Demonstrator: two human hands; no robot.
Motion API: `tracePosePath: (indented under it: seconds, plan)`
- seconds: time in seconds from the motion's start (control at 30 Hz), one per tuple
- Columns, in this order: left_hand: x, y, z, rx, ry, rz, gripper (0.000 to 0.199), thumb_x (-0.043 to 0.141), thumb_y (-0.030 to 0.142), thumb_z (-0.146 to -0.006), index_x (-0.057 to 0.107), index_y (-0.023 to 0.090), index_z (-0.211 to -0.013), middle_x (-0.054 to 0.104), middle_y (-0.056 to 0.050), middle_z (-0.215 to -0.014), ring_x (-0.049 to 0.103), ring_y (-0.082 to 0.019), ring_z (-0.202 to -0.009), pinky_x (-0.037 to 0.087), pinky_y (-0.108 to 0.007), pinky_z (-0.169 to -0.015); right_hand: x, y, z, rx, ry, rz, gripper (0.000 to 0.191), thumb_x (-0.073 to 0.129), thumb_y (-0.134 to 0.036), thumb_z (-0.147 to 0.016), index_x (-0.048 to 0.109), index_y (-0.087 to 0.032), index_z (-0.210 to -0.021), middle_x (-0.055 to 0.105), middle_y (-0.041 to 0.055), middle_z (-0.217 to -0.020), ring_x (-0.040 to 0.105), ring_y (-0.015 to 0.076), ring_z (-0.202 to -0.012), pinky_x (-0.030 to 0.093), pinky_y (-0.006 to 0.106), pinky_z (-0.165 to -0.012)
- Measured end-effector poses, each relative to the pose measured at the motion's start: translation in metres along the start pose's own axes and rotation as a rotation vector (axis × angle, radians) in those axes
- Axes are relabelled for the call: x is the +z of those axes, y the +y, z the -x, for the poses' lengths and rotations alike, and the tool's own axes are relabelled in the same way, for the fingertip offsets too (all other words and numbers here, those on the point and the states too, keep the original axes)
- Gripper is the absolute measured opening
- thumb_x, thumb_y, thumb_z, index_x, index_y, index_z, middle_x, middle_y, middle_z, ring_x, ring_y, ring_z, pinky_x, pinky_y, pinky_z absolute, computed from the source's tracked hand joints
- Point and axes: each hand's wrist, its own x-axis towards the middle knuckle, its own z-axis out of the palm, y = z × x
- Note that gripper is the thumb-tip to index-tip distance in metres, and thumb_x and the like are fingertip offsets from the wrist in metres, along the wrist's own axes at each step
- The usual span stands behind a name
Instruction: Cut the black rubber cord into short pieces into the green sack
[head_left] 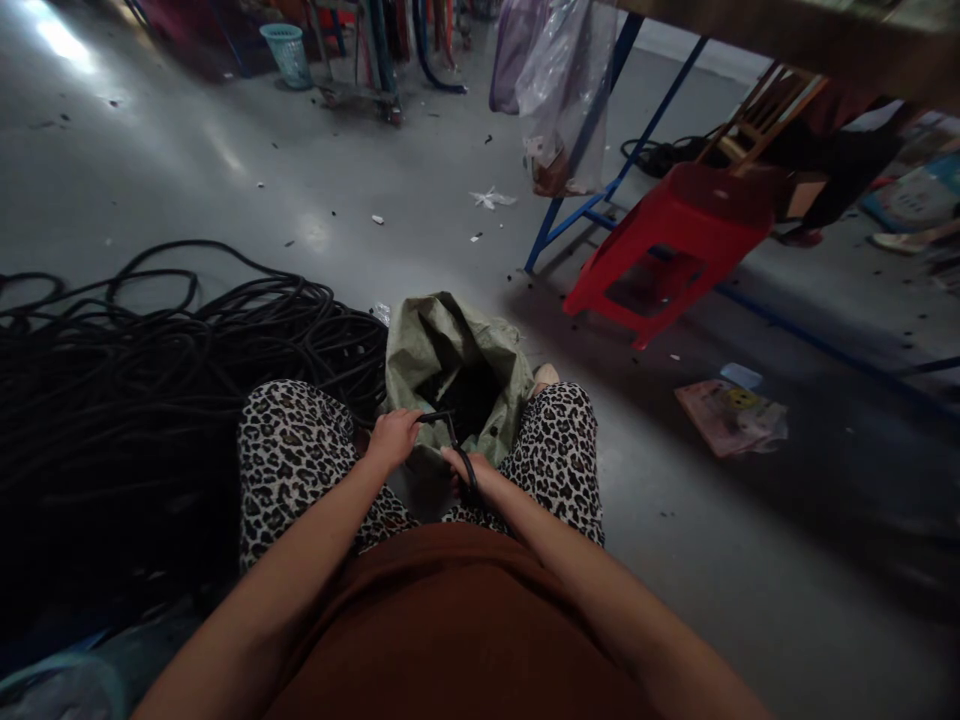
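Observation:
My left hand (394,438) is closed round a short end of black cord (431,416) that points to the right. In my right hand (484,478) are black-handled scissors (470,472), their blades reaching up to the end of the cord. Whether the blades touch the cord is hard to make out. Both hands are over the near rim of an olive-green woven sack (409,345), which stands open between my knees. Dark pieces lie inside it, too shadowed to tell apart. A large heap of black cord (262,320) lies on the floor to my left.
A red plastic stool (675,225) lies tilted by a blue-legged table (750,25) on the right. Clear plastic bags (566,90) hang from that table. A printed packet (727,412) is on the floor. Farther off are a light-blue basket (289,58) and a seated person's legs (847,170).

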Motion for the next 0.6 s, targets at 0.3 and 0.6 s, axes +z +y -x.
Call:
tracePosePath:
  seconds: [0.3, 0.6]
  plan:
    - [0.0034, 0.0024, 0.0019, 0.095, -0.068, -0.027, 0.034, 0.054, 0.025, -0.099, 0.070, 0.024, -0.129, 0.076, -0.009, -0.118, 0.069, -0.023, -0.112, 0.048, -0.035, -0.099, 0.0000, -0.0024, -0.0008, -0.001, 0.039, 0.048, 0.045, 0.058, -0.053, -0.102, 0.067, -0.012, -0.083, 0.059, 0.0022, -0.059, 0.059, 0.0149, -0.047, 0.048, 0.022, -0.045]
    - [0.0061, 0.0023, 0.0018, 0.144, -0.076, -0.030, 0.033, 0.055, 0.023, -0.096, 0.073, 0.027, -0.124, 0.076, -0.007, -0.109, 0.069, -0.022, -0.110, 0.049, -0.033, -0.097, -0.0010, -0.0034, 0.0011, -0.009, 0.083, 0.043, 0.047, 0.061, -0.055, -0.100, 0.071, -0.010, -0.090, 0.062, 0.0037, -0.065, 0.065, 0.0180, -0.062, 0.053, 0.023, -0.056]
